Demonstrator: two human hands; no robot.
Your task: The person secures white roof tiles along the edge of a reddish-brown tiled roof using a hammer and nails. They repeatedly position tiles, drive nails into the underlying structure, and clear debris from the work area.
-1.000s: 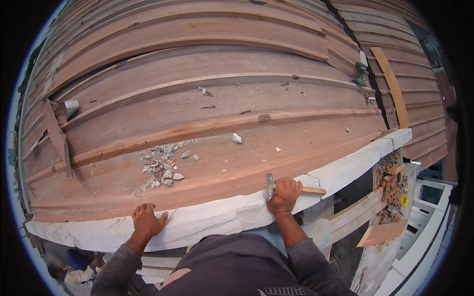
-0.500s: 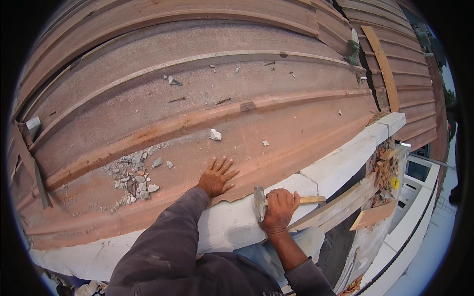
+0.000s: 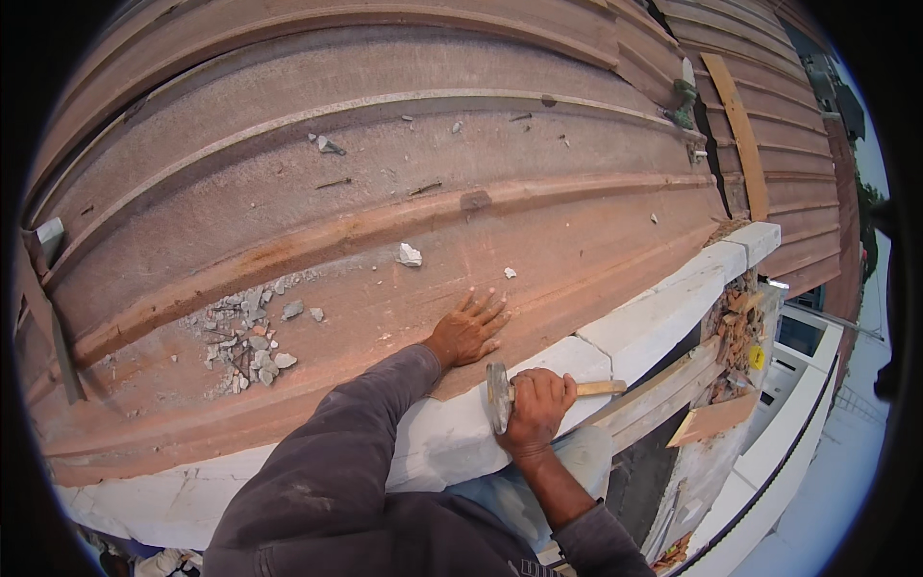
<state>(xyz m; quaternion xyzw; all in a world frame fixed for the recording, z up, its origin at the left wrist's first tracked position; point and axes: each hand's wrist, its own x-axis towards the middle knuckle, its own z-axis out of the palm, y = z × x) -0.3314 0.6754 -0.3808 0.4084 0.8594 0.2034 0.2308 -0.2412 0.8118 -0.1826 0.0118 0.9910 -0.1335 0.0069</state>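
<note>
My left hand (image 3: 468, 329) lies flat with fingers spread on the reddish-brown ribbed metal roof sheet (image 3: 567, 260), just past the edge of a white wall top (image 3: 663, 313). My right hand (image 3: 538, 409) is wrapped round the wooden handle of a hammer (image 3: 499, 396), close to its grey metal head. The handle's end sticks out to the right of my fist. The hammer is over the white wall top; whether it touches cannot be made out. Near my left hand lie a white chunk (image 3: 411, 255) and a smaller white chip (image 3: 510, 273).
Grey rubble (image 3: 258, 346) lies on the sheet to the left. Several loose nails (image 3: 426, 188) are scattered farther up. A wooden plank (image 3: 735, 135) spans the roof at far right. Below it, broken brick (image 3: 735, 332) and boards (image 3: 659, 394) adjoin the wall. A dark cable (image 3: 779, 481) runs at lower right.
My left hand has slid to the right along the roof sheet, nearer the hammer. My right hand keeps its hold on the hammer, and the view has shifted slightly.
</note>
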